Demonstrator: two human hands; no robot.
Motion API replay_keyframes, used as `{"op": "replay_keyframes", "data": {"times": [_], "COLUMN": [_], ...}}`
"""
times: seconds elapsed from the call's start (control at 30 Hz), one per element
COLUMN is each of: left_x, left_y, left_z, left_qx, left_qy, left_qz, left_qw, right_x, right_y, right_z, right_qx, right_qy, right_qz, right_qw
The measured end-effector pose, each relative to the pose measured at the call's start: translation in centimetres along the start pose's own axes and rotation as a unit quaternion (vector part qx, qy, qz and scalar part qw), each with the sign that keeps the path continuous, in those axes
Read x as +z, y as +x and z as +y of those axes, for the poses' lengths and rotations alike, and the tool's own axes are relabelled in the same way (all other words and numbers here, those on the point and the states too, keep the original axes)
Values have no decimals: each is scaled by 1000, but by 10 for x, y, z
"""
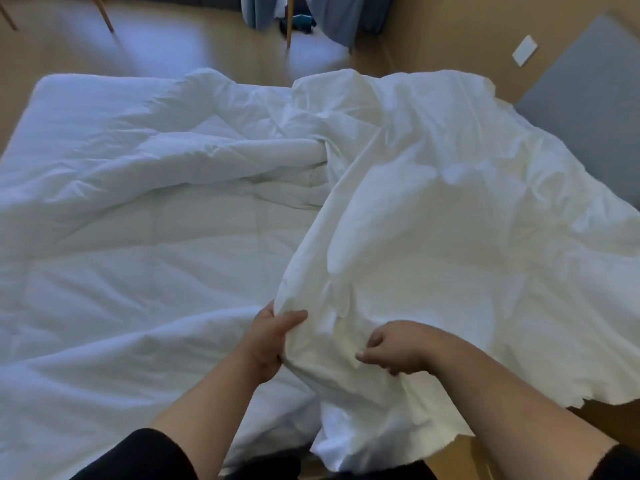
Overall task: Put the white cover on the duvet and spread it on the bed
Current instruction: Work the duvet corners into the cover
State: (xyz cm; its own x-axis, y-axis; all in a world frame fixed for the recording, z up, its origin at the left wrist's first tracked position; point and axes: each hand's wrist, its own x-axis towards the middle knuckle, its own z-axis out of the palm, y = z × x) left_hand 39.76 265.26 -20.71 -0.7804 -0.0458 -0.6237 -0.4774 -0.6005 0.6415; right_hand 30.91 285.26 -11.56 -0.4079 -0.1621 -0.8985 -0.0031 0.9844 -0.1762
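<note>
Both hands grip the bunched cover, duvet not inside yet.
The left hand (268, 341) and right hand (393, 348) each pinch the white cover (433, 237); held this bunched, it may twist over the duvet (138, 202).

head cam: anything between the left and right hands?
In the head view, only a bunched fold of the thin white fabric cover spans from the left hand to the right hand; both grip it.

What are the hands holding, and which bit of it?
Both hands hold the white cover. The left hand grips a bunched fold at its near edge; the right hand pinches the fabric just beside it. The duvet lies unheld.
</note>
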Motion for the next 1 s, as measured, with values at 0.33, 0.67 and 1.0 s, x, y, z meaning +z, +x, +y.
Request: {"op": "replay_keyframes", "data": {"times": [0.33, 0.67, 1.0], "left_x": [44, 129, 113], "left_y": [23, 159, 179], "left_z": [3, 15, 52], "left_qx": [-44, -188, -30], "left_qy": [174, -2, -60], "left_qz": [-142, 1, -2], "left_qw": [973, 982, 998], "right_x": [-42, -56, -43], "right_y": [84, 73, 82], "right_z": [-39, 60, 58], "right_qx": [-69, -141, -106], "right_qy": [260, 487, 362], "right_qz": [247, 166, 306], "right_qw": [931, 846, 874]}}
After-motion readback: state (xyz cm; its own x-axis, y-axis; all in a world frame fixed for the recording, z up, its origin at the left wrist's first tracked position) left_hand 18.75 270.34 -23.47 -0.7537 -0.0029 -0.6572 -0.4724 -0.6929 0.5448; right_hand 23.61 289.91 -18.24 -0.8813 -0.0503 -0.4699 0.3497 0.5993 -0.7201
